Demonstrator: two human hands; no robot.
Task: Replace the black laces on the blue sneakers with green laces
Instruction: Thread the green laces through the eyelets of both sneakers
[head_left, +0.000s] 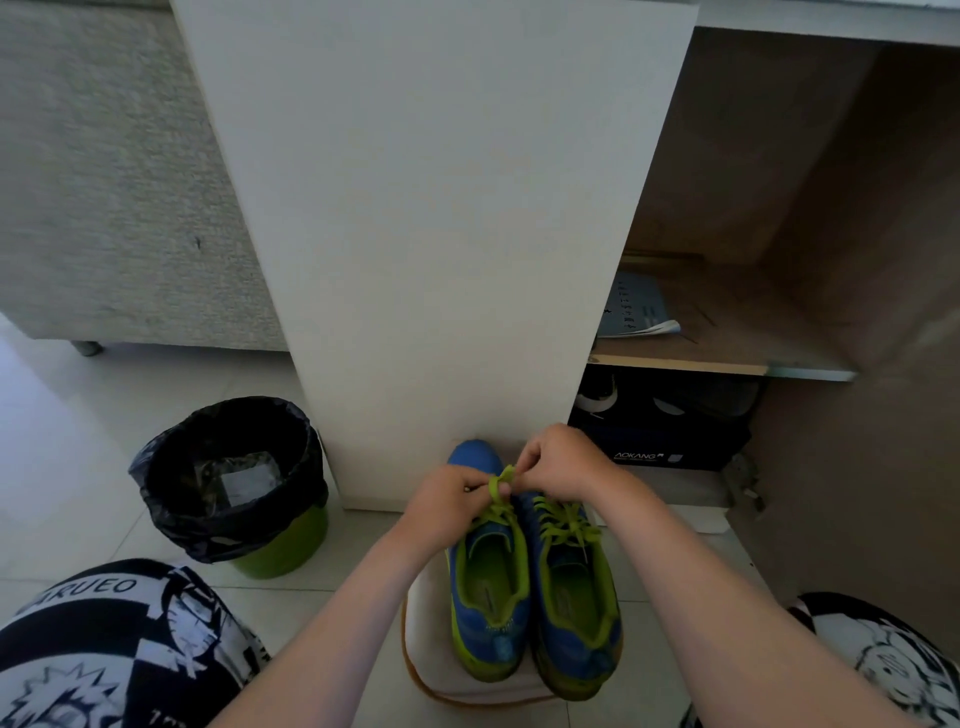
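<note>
Blue sneakers (571, 566) stand side by side, toes pointing away from the person, on a low white stool (415, 649) at the foot of a tall white cabinet door (431, 234), which is the biggest thing in view. To the left of the door, on the tiled floor, stands a green bin (280, 551) lined with a black bag. To the right, in the open cabinet, lies a black shoe box (660, 447). The right sneaker (574, 613) already carries green lacing (563, 522) crossed over its tongue, which looks finished. The left sneaker (488, 587) is the one being worked on. Both hands meet above its tongue, close together. The left hand (447, 501) has its fingers curled round the green lace (501, 486), and the right hand (558, 462) pinches the same lace from the other side. No black lace shows on either shoe, so the swap seems nearly done, and the step in hand looks like tying off the second shoe. Whether a knot has formed cannot be told, because the fingers hide it. The next move probably calls for keeping tension on both ends while a loop is drawn through. After that, the bow should be snugged down evenly so it sits flat on the tongue.
</note>
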